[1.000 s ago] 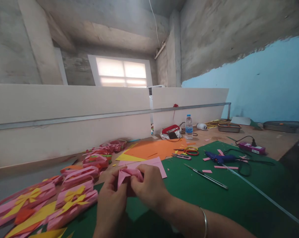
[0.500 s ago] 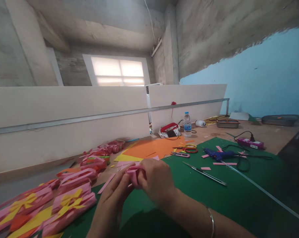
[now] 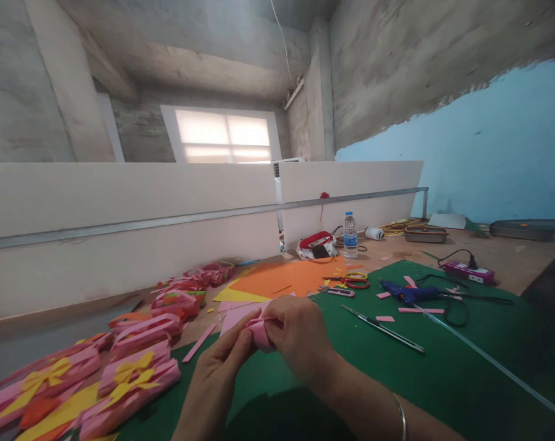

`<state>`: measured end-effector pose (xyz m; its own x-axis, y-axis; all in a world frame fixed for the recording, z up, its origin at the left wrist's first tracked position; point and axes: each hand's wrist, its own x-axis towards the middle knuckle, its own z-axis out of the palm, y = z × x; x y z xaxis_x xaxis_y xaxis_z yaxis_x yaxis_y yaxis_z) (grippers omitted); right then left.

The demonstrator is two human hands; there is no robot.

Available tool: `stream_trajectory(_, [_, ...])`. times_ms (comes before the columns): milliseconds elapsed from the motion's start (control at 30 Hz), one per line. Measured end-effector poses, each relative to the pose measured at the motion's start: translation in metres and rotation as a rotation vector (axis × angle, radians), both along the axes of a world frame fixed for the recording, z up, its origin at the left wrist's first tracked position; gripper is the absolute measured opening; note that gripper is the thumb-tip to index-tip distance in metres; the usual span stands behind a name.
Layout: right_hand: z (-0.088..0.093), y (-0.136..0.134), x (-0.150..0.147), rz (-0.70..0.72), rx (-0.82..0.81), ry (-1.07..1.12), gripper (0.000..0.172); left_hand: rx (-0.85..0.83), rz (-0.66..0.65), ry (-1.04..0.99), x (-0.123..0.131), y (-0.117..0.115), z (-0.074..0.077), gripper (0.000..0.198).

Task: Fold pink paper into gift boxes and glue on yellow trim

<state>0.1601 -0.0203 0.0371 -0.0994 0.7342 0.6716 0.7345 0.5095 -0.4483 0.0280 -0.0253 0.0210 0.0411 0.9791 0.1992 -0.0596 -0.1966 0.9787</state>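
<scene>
Both my hands meet over the front of the green cutting mat. My right hand is closed around a small folded pink paper piece. From the left, the fingers of my left hand pinch the same pink piece. A silver bangle sits on my right wrist. Just behind the hands lies a flat pink sheet, with a loose pink strip beside it.
Finished pink paper baskets with yellow bows line the left. Orange paper, scissors, a cutter knife, a blue glue gun, a metal ruler, a water bottle and a power strip lie behind. A white partition borders the table.
The pink paper has been folded smaller and is now mostly enclosed by my right hand. My left fingers shifted from gripping its left flap to pinching it from below left.
</scene>
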Motion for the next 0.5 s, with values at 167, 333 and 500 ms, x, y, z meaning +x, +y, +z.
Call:
stream_trajectory(167, [-0.002, 0.0, 0.005, 0.279, -0.026, 0.254, 0.028, 0.07, -0.06, 0.112, -0.004, 0.001, -0.001, 0.039])
stream_trajectory(333, [0.001, 0.0, 0.009, 0.239, 0.01, 0.288, 0.025, 0.054, -0.087, 0.124, 0.0, -0.01, 0.003, 0.039])
stream_trajectory(500, [-0.003, 0.0, 0.013, 0.284, -0.009, 0.296, 0.023, -0.169, -0.254, -0.252, 0.007, -0.01, 0.005, 0.039])
